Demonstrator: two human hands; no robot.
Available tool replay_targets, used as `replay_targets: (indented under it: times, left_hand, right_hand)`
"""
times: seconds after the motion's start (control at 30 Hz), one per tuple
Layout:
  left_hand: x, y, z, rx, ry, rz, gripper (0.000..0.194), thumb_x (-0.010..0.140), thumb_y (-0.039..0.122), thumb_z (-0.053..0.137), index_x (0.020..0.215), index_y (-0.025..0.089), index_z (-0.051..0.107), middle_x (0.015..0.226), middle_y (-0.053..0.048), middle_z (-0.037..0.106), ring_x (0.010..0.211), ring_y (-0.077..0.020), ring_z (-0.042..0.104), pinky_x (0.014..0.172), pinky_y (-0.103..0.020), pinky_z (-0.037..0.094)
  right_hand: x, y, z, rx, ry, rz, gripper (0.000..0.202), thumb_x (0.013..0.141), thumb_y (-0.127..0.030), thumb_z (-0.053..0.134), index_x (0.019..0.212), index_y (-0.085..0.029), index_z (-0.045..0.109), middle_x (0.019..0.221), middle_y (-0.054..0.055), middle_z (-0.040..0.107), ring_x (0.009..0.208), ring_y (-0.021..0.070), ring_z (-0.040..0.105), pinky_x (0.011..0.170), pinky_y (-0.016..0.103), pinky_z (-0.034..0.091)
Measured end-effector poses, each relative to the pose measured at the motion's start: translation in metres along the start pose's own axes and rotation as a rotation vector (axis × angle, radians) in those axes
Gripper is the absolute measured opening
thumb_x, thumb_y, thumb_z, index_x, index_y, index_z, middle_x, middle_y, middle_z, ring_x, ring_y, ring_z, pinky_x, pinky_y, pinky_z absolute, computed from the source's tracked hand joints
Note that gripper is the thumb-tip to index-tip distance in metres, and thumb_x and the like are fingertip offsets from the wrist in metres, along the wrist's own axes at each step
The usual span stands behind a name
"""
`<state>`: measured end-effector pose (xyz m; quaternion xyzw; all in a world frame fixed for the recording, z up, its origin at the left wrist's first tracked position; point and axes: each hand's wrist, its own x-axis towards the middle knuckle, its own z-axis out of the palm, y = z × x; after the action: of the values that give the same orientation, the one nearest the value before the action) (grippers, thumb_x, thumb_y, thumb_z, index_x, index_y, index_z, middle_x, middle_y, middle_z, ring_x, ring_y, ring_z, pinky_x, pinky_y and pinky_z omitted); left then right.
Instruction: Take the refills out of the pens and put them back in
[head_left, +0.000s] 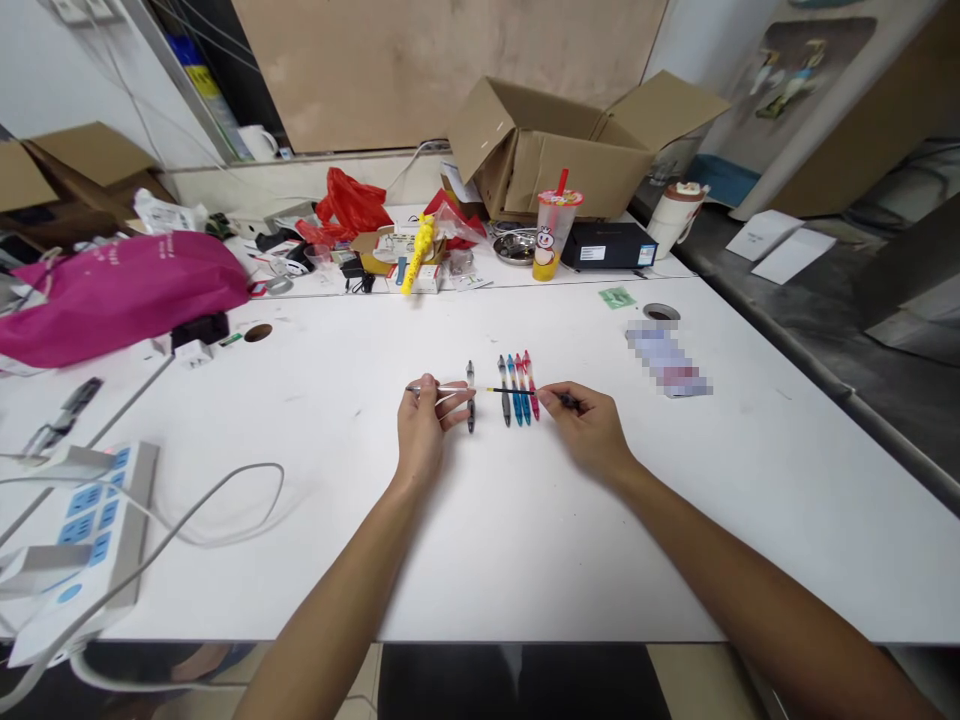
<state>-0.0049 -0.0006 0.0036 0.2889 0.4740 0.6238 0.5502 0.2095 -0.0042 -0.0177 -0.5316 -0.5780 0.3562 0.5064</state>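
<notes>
Between the thumb and fingers of my left hand is a thin, pale, see-through pen refill, held level with a dark left end. My right hand pinches a thin black pen refill with a yellow band near its left end. The two inner ends point at each other with a small gap apparent. A black-and-clear pen lies upright on the table beside my left fingertips. Under the black refill lies a row of a black pen, two blue pens and a red pen.
A white table carries a power strip with cables at left. Behind are a magenta bag, a yellow toy-like stick, a drink cup and an open cardboard box. A tape roll lies at right.
</notes>
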Motion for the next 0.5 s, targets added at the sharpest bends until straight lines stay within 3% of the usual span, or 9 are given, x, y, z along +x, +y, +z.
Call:
replay_targets:
  times: [0.3, 0.5]
  left_hand:
    - [0.001, -0.005, 0.001, -0.026, -0.037, 0.019, 0.034, 0.098, 0.051, 0.058, 0.097, 0.018, 0.051, 0.103, -0.015, 0.077, 0.092, -0.0202, 0.078, 0.067, -0.024, 0.061]
    - [-0.008, -0.021, 0.008, 0.002, -0.184, -0.048, 0.036, 0.095, 0.053, 0.062, 0.099, 0.019, 0.051, 0.106, -0.012, 0.076, 0.089, -0.0209, 0.078, 0.068, -0.027, 0.062]
  right_hand:
    - [-0.002, 0.000, 0.000, -0.013, -0.017, -0.015, 0.037, 0.084, -0.055, 0.070, 0.089, -0.019, 0.078, 0.072, 0.004, 0.068, 0.061, 0.0149, 0.051, 0.056, 0.030, 0.044]
    - [-0.007, 0.002, 0.009, -0.014, -0.092, 0.005, 0.036, 0.083, -0.053, 0.073, 0.091, -0.019, 0.079, 0.070, 0.002, 0.067, 0.060, 0.0142, 0.051, 0.057, 0.030, 0.043]
